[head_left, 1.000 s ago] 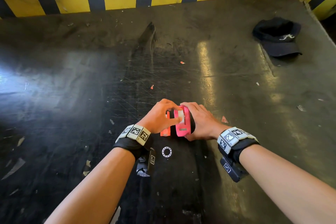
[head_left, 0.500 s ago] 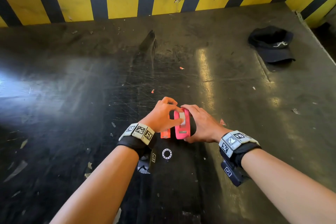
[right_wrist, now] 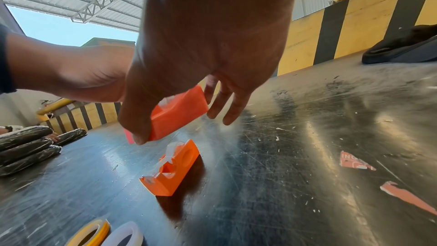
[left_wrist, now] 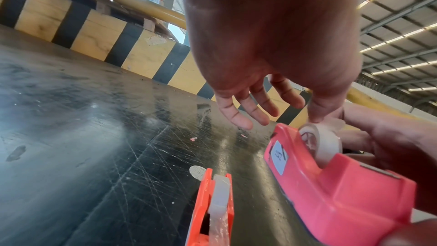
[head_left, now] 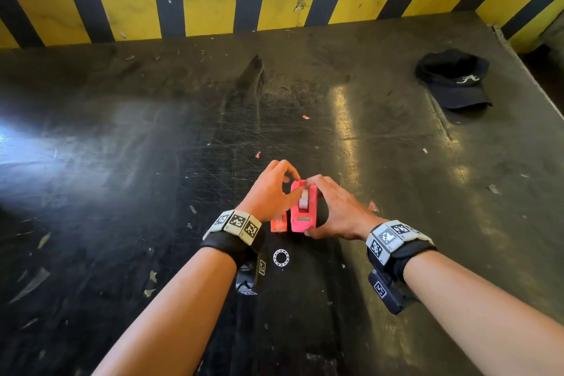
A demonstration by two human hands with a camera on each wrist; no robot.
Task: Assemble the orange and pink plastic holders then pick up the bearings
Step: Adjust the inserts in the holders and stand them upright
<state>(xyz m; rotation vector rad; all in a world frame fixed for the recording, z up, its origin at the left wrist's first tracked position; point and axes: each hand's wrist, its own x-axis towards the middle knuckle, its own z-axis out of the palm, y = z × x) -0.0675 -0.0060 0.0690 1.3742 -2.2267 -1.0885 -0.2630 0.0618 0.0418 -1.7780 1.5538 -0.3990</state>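
Head view: assembly is in hand. The right hand [head_left: 335, 210] grasps the pink holder [head_left: 302, 218] by its sides, lifted off the table [head_left: 122, 162]; the left hand [head_left: 270, 192] has thumb and forefinger on the tape roll [left_wrist: 324, 143] in its cradle, other fingers [left_wrist: 238, 115] loose. Next, I judge, the roll needs seating squarely. Count: one pink holder, one orange holder [head_left: 278, 224] on the table just below the left fingers, one bearing [head_left: 280, 258] nearer the wrists.
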